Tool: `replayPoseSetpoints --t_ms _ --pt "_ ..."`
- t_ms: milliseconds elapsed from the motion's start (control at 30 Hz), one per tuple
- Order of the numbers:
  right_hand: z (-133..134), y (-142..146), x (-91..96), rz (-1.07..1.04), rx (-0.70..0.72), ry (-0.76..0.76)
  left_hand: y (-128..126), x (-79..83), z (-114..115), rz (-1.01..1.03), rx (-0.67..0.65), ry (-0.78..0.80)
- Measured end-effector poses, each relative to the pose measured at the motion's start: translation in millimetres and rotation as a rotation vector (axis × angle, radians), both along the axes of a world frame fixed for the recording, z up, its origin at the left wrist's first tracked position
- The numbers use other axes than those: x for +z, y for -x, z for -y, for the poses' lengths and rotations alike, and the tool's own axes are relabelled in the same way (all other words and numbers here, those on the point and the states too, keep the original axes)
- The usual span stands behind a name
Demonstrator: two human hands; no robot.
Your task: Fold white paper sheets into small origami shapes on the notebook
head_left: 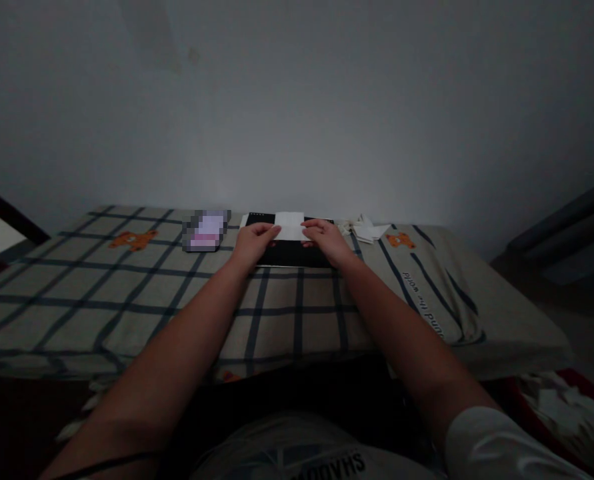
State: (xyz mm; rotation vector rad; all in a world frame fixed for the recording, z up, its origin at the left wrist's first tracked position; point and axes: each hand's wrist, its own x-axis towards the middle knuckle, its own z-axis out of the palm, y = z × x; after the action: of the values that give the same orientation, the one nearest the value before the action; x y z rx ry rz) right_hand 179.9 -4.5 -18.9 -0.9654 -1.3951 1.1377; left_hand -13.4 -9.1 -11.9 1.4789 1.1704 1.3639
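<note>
A small white sheet of paper point(290, 225) lies over a flat black book or board point(297, 255) on the cloth-covered surface. My left hand point(255, 240) pinches the paper's left edge between thumb and fingers. At the opposite edge, my right hand point(325, 240) has its thumb and fingers closed on the paper too. Both hands rest low over the black item, and some fingertips are hidden beneath the paper. Just right of my right hand sit folded white paper pieces point(369, 230).
A phone-like item point(207, 230), its screen blurred out, lies to the left. The checked cloth point(147, 287) covers the surface up to a plain wall point(297, 107). Down at the right, a red container point(584, 387) holds many white pieces.
</note>
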Motion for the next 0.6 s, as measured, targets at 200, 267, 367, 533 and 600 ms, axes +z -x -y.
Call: replayPoseSetpoints --t_ms 200,267,367,533,600 --pt "0.8 0.0 1.2 0.044 -0.049 -0.1 -3.2 2.6 2.9 0.069 0.007 0.039" --pt "0.9 -0.4 1.5 0.075 -0.06 -0.114 -3.7 1.3 0.5 0.116 -0.027 0.042" --pt "2.2 -1.0 2.5 0.12 -0.065 -0.124 -2.8 -1.6 -3.8 0.201 -0.084 0.14" --pt "4.2 -1.9 5.1 0.121 -0.08 -0.081 1.0 -3.6 -5.1 0.265 -0.162 0.243" --pt "3.0 -2.1 5.5 0.109 -0.055 -0.036 2.4 -4.1 -5.2 0.226 -0.121 0.209"
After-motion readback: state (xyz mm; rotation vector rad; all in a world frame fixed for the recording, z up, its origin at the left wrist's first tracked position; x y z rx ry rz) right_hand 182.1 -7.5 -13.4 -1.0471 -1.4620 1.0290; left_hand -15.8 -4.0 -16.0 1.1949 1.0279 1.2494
